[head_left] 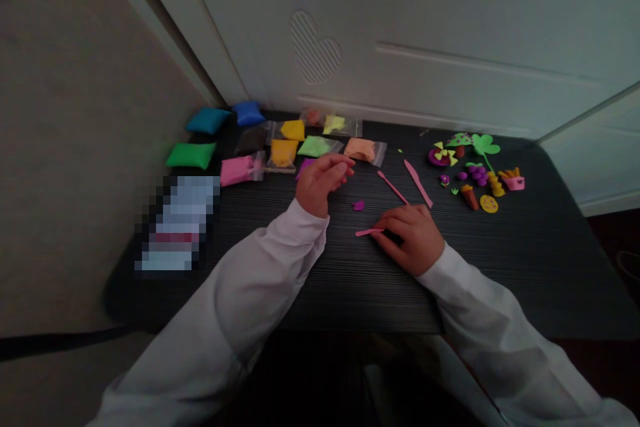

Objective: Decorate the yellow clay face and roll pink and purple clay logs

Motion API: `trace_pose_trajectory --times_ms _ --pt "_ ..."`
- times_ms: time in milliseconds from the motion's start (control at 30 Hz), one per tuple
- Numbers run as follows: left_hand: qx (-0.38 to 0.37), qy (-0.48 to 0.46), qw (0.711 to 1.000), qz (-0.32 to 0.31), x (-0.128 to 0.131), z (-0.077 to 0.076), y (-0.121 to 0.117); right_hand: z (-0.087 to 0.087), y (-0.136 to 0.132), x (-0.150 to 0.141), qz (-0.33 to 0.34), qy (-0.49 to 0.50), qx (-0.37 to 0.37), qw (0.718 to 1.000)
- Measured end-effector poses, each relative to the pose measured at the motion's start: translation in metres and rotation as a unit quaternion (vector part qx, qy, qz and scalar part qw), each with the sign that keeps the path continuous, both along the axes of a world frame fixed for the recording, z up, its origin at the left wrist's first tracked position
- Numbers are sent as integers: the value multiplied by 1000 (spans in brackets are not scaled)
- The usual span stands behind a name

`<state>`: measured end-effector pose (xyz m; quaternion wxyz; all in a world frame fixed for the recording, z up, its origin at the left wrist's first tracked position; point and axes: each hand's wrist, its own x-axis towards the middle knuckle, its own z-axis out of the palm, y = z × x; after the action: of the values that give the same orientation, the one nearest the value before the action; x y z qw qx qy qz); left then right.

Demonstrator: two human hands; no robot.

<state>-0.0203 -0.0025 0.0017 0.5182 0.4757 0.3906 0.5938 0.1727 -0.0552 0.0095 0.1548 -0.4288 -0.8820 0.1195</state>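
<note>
1. Pinching together on one end of a short pink tool (365, 233), my right hand's (414, 237) thumb and fingers are holding it near the dark table's (525, 267) middle.
2. Farther left, my left hand (320, 185) is curling its fingers; I cannot tell whether they are gripping anything.
3. Just beyond the tool, a small purple piece (359, 205) is lying.
4. Beyond my right hand, a pink stick (393, 187) and pink knife (419, 183) are lying; small colourful figures (479, 175) are sitting to the right.

long, pale sleeves (240, 287) (softly creased) with plain cuffs (311, 223)
</note>
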Motion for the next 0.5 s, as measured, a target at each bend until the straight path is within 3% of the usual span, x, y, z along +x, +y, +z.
trace_pose_trajectory --times_ms 300,500 --pt "3 15 1000 12 1 0 0 1 4 9 -17 -7 19 1000" --pt "52 143 985 77 5 2 -2 -2 17 24 -142 17 76 987"
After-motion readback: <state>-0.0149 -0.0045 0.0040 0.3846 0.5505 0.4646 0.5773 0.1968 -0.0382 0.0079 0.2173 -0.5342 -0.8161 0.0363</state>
